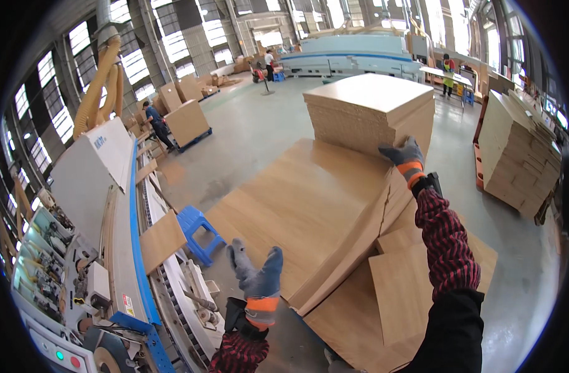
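My left hand (pixel 258 276), in a grey glove with an orange cuff, is raised near the near left edge of a large wood-grain panel (pixel 309 193). Its fingers are spread and hold nothing. In a matching glove, my right hand (pixel 406 158) is at the near side of a tall stack of boards (pixel 359 127) with a pale top. Thumb and fingers look apart there; whether they touch the stack is unclear. Below the large panel's near right edge lie smaller wood-grain boards (pixel 402 292), partly overlapping.
A long machine with a roller conveyor (pixel 166 289) runs along my left, carrying a wood-grain board (pixel 162 241). Beside it stands a blue plastic stool (pixel 199 233). Another board stack (pixel 522 152) is at the right. A worker (pixel 157 124) stands farther back near a panel on a pallet.
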Available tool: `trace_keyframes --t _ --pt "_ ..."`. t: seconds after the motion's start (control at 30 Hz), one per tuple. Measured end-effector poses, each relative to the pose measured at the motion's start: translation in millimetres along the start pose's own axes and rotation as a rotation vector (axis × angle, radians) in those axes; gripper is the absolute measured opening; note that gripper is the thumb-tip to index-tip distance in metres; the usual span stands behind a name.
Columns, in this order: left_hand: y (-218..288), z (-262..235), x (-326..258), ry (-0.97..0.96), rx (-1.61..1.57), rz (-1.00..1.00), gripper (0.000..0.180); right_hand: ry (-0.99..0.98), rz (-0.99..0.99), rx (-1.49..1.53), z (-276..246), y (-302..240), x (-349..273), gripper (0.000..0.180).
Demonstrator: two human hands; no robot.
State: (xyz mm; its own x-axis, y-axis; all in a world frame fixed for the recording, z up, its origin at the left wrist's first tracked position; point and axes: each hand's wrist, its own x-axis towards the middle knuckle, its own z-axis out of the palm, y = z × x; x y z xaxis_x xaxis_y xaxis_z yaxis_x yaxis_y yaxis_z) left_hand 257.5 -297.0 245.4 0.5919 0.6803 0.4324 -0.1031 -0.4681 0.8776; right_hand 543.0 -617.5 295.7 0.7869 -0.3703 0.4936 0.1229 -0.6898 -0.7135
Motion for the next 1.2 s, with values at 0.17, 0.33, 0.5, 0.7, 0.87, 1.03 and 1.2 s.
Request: trace_keyframes --t 0.17,0.33,0.5,0.7,0.87,1.03,1.2 --pt "-2 -14 1 -0.109 0.071 0.047 0.092 -0.095 0.139 0.319 1 22 14 0.062" --pt "32 -44 54 -0.239 0.28 0.465 0.085 -0.433 0.254 0.571 -18 41 30 0.046" --pt "90 -31 194 -0.448 0.411 0.528 0.071 -0.619 0.539 0.996 -56 26 37 0.075" --pt "113 79 331 -0.666 0.595 0.512 0.056 -0.601 0.802 1.093 -60 0 67 0.097" --pt "63 256 342 -0.862 0.281 0.585 0.05 -0.685 0.764 1.214 -44 -5 80 0.077" --pt "70 390 328 -0.644 -0.16 -0.135 0.088 -0.701 0.696 1.241 -47 -16 75 0.064" --pt "63 426 316 -0.801 -0.742 -0.22 0.087 -0.668 0.728 1.157 -42 -23 77 0.058"
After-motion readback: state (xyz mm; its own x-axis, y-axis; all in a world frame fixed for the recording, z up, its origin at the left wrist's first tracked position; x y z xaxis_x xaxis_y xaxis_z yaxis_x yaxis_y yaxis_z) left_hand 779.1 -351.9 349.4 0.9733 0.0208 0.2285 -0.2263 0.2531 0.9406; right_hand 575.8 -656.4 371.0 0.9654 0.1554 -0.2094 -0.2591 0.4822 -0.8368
